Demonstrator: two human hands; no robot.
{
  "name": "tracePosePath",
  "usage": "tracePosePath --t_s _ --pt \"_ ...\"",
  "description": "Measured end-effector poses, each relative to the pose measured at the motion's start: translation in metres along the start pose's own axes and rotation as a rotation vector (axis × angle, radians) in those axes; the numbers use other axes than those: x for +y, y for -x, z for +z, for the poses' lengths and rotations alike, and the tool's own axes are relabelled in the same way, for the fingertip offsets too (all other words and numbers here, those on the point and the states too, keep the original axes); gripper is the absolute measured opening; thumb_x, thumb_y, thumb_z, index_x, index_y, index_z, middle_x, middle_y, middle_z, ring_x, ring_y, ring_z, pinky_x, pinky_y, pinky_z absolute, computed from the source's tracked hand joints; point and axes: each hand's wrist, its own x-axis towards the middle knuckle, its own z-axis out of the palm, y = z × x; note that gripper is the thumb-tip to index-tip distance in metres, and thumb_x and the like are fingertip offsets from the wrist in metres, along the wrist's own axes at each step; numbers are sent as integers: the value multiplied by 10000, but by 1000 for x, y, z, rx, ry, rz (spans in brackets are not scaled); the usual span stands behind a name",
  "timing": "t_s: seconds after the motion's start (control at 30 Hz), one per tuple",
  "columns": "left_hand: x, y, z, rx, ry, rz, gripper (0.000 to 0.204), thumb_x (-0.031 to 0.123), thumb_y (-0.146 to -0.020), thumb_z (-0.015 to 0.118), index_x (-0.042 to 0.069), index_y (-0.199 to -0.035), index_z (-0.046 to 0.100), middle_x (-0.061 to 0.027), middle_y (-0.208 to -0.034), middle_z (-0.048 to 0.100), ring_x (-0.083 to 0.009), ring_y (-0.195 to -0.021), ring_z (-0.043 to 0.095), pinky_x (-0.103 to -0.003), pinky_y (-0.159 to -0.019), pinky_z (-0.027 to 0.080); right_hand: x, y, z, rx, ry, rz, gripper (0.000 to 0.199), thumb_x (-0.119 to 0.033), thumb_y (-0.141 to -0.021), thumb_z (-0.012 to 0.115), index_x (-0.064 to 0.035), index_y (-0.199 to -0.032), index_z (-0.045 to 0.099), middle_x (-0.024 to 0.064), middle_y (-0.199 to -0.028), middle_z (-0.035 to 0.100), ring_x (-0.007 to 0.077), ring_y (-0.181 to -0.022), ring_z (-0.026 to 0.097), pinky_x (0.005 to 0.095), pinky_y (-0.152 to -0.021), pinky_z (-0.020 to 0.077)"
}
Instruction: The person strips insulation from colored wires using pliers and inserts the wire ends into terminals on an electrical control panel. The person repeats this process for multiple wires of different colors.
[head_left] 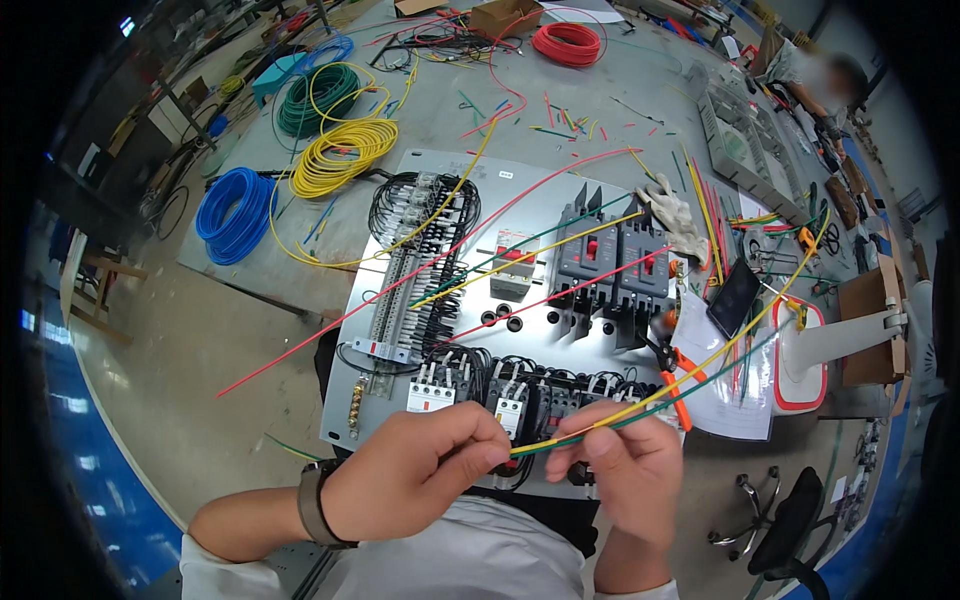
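Note:
Between thumb and forefinger, my left hand (415,470) pinches one end of a yellow wire (707,360) and a green wire (690,392), possibly with a red one among them. My right hand (630,465) grips the same wires a short way along, and their long ends sweep up to the right. Both hands are over the near edge of a metal mounting plate (470,235). It carries black circuit breakers (590,250), a terminal strip (400,285) and several contactors (432,396). Loose red, yellow and green wires lie across the plate.
Coils of blue wire (235,215), yellow wire (343,160), green wire (318,98) and red wire (566,44) lie on the table. Right of the plate are a white glove (675,215), orange-handled pliers (672,375) and paper sheets (715,390). A person (820,80) is at the far right.

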Motion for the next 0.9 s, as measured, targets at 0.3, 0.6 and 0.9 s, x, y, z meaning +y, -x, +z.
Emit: tracePosePath --t_s 0.3,0.6,0.9 --pt "-1 -2 -4 -80 19 -19 109 91 -1102 580 5 -1151 626 16 -827 623 -36 -728 518 -235 -630 428 4 -4 -5 19 12 -85 170 -30 -1034 665 110 -1117 715 167 -969 750 199 -806 751 314 -714 639" --pt "6 -20 12 -27 168 -1 56 -15 -1015 638 -8 -1048 594 -26 -950 717 -10 -840 620 -210 -695 482 9 -4 7 61 87 -166 160 -10 -1033 659 124 -1100 713 175 -971 749 196 -800 745 304 -711 628" --pt "3 -18 18 72 142 23 79 -18 -976 666 4 -979 590 -29 -884 720 -4 -784 617 -202 -640 468 6 -3 16 75 94 -135 160 1 -1023 673 114 -1122 728 167 -985 753 186 -809 748 298 -719 632"
